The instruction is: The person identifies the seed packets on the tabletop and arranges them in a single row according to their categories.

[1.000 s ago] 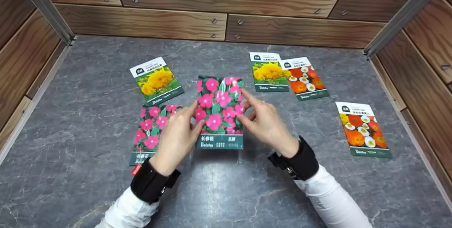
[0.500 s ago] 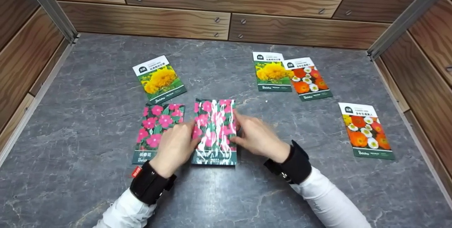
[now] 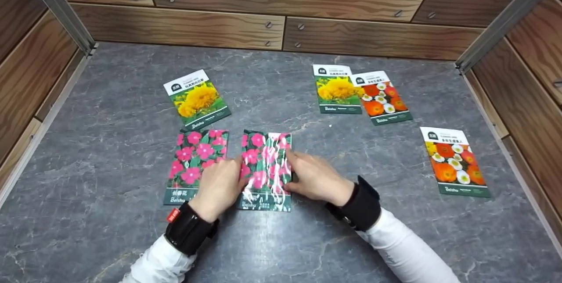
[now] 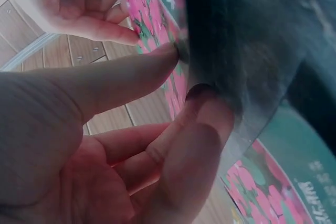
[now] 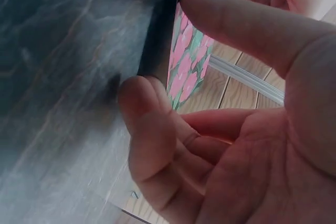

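A seed packet with pink flowers (image 3: 259,155) lies low over or on the grey tabletop, glare running down its front. My left hand (image 3: 219,186) pinches its left edge, and my right hand (image 3: 318,177) pinches the right edge. In the left wrist view, the thumb is on the printed face of the packet (image 4: 152,14) and the fingers curl at its rim. The right wrist view has the thumb likewise on the packet (image 5: 186,61), with curled fingers by its edge. A second pink-flower packet (image 3: 191,160) lies to the left, partly covered by my left hand.
A yellow-flower packet (image 3: 197,98) lies at the back left, touching the second pink one. Another yellow-flower packet (image 3: 336,90) and an orange-and-white-flower packet (image 3: 382,98) overlap slightly at the back right. Farther right lies another orange-and-white packet (image 3: 456,164). Wood-patterned walls (image 3: 175,24) enclose the table.
Both hands have lowered the pink-flower packet and drawn it toward the body, beside the second pink one. The other packets lie where they were.
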Demonstrator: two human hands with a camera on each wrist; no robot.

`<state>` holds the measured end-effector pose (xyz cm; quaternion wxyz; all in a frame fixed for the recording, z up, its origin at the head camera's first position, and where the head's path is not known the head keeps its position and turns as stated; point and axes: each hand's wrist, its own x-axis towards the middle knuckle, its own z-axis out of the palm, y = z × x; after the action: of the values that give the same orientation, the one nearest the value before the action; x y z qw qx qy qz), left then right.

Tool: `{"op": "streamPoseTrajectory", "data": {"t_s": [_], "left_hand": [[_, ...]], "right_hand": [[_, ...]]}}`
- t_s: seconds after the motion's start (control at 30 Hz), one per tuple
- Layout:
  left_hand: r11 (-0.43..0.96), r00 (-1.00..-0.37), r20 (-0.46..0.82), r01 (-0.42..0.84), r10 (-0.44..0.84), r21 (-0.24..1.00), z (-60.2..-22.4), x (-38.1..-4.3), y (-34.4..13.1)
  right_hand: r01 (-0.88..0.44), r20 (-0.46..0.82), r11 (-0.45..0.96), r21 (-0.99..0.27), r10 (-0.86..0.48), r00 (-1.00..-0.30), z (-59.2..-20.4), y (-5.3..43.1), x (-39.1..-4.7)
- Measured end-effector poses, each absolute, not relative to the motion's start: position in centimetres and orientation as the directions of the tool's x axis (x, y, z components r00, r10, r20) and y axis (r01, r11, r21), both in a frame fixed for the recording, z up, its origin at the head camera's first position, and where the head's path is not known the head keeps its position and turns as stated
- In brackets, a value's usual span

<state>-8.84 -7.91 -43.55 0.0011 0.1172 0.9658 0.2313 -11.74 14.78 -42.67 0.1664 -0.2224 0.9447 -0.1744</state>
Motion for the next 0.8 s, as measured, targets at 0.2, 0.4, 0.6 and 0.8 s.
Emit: {"op": "streamPoseTrajectory", "data": {"t_s": [0.2, 0.4, 0.6, 0.8], "left_hand": [[0.898, -0.961, 0.107, 0.276, 0.255, 0.343, -43.93, -8.79, -7.79], [0.829, -0.904, 0.029, 0.403, 0.426, 0.387, -43.86, -9.10, -8.05], [0.815, -0.862, -0.128, 0.403, 0.491, 0.417, -43.42, -9.08, -8.28], [0.816, -0.858, -0.138, 0.403, 0.494, 0.414, -43.38, -9.09, -8.59]], "right_hand": [[-0.396, -0.182, 0.835, -0.381, -0.488, -0.854, -42.94, 14.71, -11.57], [-0.468, -0.190, 0.808, -0.359, -0.554, -0.811, -42.83, 15.03, -11.70], [-0.504, -0.268, 0.803, -0.317, -0.586, -0.765, -42.59, 15.35, -11.69], [-0.528, -0.257, 0.794, -0.301, -0.601, -0.757, -42.82, 15.08, -11.52]]}}
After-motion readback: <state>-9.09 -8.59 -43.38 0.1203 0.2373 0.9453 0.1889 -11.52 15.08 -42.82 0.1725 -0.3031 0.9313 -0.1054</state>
